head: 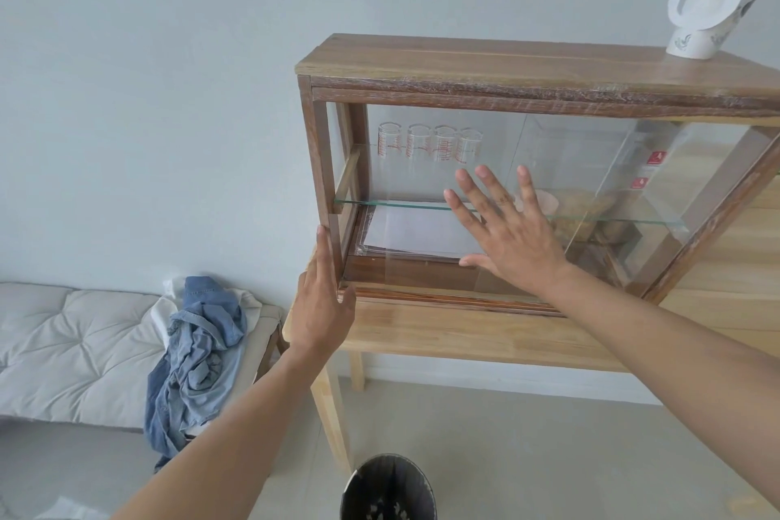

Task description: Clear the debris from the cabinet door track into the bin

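Standing on the pale wooden bench (pixel 443 334), the cabinet (pixel 506 68) fills the view; the right hand (pixel 506 232) lies flat and wide-spread on the sliding glass door (pixel 443 182), gripping nothing; the left hand (pixel 323 308) braces the frame's left post, fingers straight; the door track (pixel 443 296) runs along the bottom front edge, its debris too small to make out; the bin (pixel 388 490) waits on the floor below. Sliding well likely means even palm pressure, pushing sideways, while the left hand steadies the frame.

bright, even daylight | soft shadows — glass glare | edges warped
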Tool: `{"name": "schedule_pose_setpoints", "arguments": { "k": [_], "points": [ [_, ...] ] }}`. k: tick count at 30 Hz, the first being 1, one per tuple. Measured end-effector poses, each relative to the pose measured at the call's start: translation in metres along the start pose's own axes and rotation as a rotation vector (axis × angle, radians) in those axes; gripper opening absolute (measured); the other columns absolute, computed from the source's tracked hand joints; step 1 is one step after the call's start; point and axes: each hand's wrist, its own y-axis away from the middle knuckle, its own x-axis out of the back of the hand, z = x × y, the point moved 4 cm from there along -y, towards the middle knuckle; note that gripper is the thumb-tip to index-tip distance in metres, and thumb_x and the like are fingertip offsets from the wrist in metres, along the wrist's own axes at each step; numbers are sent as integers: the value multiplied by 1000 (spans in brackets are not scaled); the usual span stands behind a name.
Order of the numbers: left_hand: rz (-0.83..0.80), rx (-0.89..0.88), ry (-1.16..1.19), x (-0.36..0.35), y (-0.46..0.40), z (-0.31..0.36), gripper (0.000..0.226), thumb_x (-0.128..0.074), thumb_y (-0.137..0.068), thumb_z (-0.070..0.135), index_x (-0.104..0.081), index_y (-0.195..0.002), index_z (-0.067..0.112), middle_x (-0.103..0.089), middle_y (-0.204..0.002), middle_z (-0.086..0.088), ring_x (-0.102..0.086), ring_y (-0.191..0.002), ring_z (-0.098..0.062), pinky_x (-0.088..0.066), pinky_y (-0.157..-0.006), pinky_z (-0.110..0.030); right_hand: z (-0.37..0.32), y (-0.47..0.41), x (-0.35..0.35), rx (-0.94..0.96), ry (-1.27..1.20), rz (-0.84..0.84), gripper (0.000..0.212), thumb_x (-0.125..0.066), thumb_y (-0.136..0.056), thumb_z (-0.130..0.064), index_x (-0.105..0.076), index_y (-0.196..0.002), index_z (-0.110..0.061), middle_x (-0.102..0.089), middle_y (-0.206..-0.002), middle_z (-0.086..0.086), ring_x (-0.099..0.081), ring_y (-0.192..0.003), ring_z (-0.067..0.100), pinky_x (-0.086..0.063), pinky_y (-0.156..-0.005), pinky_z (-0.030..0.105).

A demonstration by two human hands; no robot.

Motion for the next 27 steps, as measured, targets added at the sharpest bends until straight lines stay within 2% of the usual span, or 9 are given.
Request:
{"name": "schedule_pose_setpoints", "arguments": {
  "k": [3, 7, 10, 14, 19, 22, 25, 27],
  "points": [
    [-5, 0, 0, 1, 0, 0, 118, -70, -93, 11, 18, -162, 48, -36, -167, -1, -44, -141, -33, -45, -108, -53, -14, -15, 4, 11, -18, 6, 137, -78, -76, -76, -3, -175, -18, 6, -183, 12, -3, -169, 36, 14, -129, 70],
    [-14, -9, -1, 5, 0, 1, 115, -69, -95, 14, 19, -161, 49, -35, -168, 0, -44, -142, -34, -47, -108, -55, -39, -41, 12, 15, -48, 36, 139, -80, -76, -74, -1, -175, -17, 11, -182, 12, 2, -169, 36, 14, -129, 69],
    [-21, -13, 0, 8, 0, 2, 117, -69, -95, 13, 20, -161, 50, -33, -169, 2, -43, -144, -33, -46, -109, -56, -55, -57, 16, 24, -53, 40, 139, -79, -77, -75, 0, -175, -16, 8, -183, 12, -3, -169, 36, 15, -129, 69],
    [-29, 0, 1, 9, 0, 3, 119, -72, -94, 14, 20, -161, 50, -35, -168, 3, -43, -145, -33, -47, -109, -58, -61, -63, 17, 7, -42, 21, 137, -74, -79, -78, 1, -175, -15, 3, -183, 13, -6, -169, 36, 16, -128, 71],
    [-61, -1, -2, 12, 0, 6, 123, -73, -93, 12, 23, -160, 50, -27, -172, 4, -42, -147, -34, -47, -109, -57, -62, -63, 25, 1, -44, -15, 136, -75, -81, -75, 4, -174, -15, 5, -183, 13, -1, -169, 37, 14, -127, 71],
    [-102, 7, -34, 16, 1, 7, 124, -73, -92, 13, 26, -159, 49, -30, -170, 0, -47, -143, -37, -51, -104, -55, -62, -63, 34, -12, -75, -29, 131, -75, -85, -70, 2, -174, -14, 8, -183, 14, 5, -169, 38, 17, -127, 71],
    [-124, -5, -200, 21, 0, 8, 119, -71, -94, 20, 24, -162, 39, -38, -166, -3, -52, -132, -40, -53, -95, -53, -62, -60, 44, 1, -144, -67, 116, -75, -93, -55, -4, -175, -13, 10, -182, 16, 8, -169, 39, 12, -128, 73],
    [-156, 23, -335, 28, 2, 13, 112, -70, -95, 26, 18, -165, 31, -24, -172, -4, -42, -142, -38, -47, -104, -54, -60, -59, 59, -9, -179, -91, 103, -72, -98, -41, -9, -174, -13, 9, -183, 16, 9, -168, 39, 6, -129, 74]
  ]
}}
